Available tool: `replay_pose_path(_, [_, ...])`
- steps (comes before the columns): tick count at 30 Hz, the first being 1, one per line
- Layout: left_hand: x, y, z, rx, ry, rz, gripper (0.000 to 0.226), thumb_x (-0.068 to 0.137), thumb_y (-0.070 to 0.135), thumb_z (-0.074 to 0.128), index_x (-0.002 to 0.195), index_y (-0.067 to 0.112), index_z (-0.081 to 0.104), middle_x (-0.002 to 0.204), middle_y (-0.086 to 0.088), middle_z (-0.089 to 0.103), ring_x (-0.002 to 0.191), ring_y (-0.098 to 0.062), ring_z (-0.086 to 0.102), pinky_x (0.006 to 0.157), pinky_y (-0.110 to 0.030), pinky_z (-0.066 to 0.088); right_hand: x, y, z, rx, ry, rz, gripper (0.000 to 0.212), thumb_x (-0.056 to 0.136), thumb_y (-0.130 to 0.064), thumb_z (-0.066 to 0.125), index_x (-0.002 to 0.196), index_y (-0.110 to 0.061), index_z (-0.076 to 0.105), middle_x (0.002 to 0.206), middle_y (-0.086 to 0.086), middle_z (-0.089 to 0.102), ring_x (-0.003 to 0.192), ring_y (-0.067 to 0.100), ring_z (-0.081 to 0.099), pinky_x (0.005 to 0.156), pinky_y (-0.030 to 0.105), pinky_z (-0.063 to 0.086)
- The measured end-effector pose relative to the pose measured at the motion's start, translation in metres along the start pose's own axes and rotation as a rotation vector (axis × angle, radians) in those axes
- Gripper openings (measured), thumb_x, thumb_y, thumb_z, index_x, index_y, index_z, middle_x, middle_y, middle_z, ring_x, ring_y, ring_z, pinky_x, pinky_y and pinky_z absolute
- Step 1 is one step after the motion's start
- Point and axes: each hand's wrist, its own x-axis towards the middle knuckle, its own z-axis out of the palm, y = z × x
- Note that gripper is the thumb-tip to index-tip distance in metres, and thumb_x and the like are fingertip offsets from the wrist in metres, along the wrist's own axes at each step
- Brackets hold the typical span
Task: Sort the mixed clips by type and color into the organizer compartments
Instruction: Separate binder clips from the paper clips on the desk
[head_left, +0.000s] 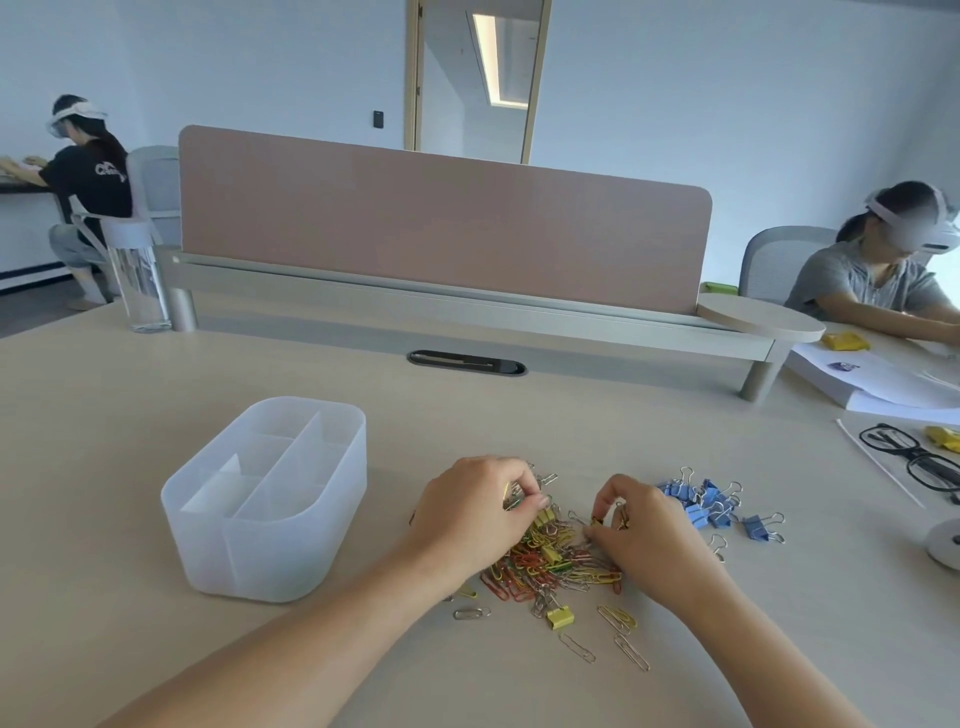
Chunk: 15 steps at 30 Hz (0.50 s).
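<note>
Organizer (260, 564) left of mixed clips (540, 566)

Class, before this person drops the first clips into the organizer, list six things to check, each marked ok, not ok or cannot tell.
1. Organizer upright, open-topped, left of the mixed pile: ok.
2. Its compartments look empty: ok.
3. Left hand pinches clips over the mixed pile: ok; whether they are one type and colour: cannot tell.
4. Right hand pinches a clip at the pile's right side: ok.
5. Blue binder clips grouped apart, right of the pile: ok.
6. Mixed pile separated: not ok; paper clips and yellow binder clips lie tangled.
</note>
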Motion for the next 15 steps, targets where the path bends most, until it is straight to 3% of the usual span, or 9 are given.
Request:
replay_pose_path(2, [0.001, 0.0, -0.002, -0.175, -0.008, -0.043, 0.017, 0.089, 0.045, 0.061, 0.081, 0.03, 0.062, 0.066, 0.008, 0.058, 0.056, -0.012, 0.053, 0.053, -0.032, 0.047, 0.0, 0.0, -0.001, 0.021, 0.009, 0.015, 0.013, 0.087, -0.019, 0.066, 0.083, -0.023, 0.054, 0.061, -0.005, 0.061, 0.037, 0.001, 0.051, 0.036, 0.013, 0.032])
replay_pose_path(6, [0.005, 0.0, -0.01, -0.452, -0.066, -0.177, 0.02, 0.096, 0.031, 0.054, 0.076, 0.027, 0.056, 0.057, 0.011, 0.049, 0.05, -0.005, 0.041, 0.052, -0.022, 0.036, -0.001, -0.002, -0.002, 0.177, 0.056, 0.006, 0.011, 0.088, -0.019, 0.062, 0.081, -0.016, 0.054, 0.062, 0.002, 0.062, 0.043, 0.013, 0.046, 0.04, 0.019, 0.033])
replay_pose_path(9, [0.008, -0.004, -0.017, -0.808, -0.129, -0.34, 0.027, 0.098, 0.018, 0.049, 0.07, 0.02, 0.05, 0.059, 0.006, 0.041, 0.05, -0.011, 0.033, 0.047, -0.023, 0.029, -0.001, -0.007, -0.005, 0.663, 0.013, 0.125, 0.018, 0.087, -0.006, 0.053, 0.071, -0.008, 0.046, 0.055, 0.005, 0.045, 0.044, 0.016, 0.028, 0.043, 0.024, 0.023])
replay_pose_path(12, [0.009, -0.005, -0.024, -1.174, -0.134, -0.544, 0.019, 0.096, 0.01, 0.042, 0.078, 0.008, 0.047, 0.07, -0.009, 0.047, 0.051, -0.014, 0.035, 0.042, -0.022, 0.023, -0.002, -0.01, -0.006, 1.226, -0.119, 0.273, 0.02, 0.084, -0.004, 0.043, 0.067, -0.012, 0.036, 0.054, 0.007, 0.035, 0.047, 0.015, 0.016, 0.038, 0.02, 0.017])
replay_pose_path(15, [0.01, -0.009, -0.026, -1.451, -0.125, -0.696, 0.013, 0.092, 0.009, 0.039, 0.08, 0.007, 0.044, 0.071, -0.016, 0.056, 0.049, -0.018, 0.04, 0.035, -0.021, 0.026, -0.002, -0.008, -0.004, 1.426, -0.184, 0.362, 0.011, 0.08, -0.006, 0.042, 0.071, -0.012, 0.039, 0.057, 0.011, 0.042, 0.043, 0.013, 0.018, 0.034, 0.02, 0.025])
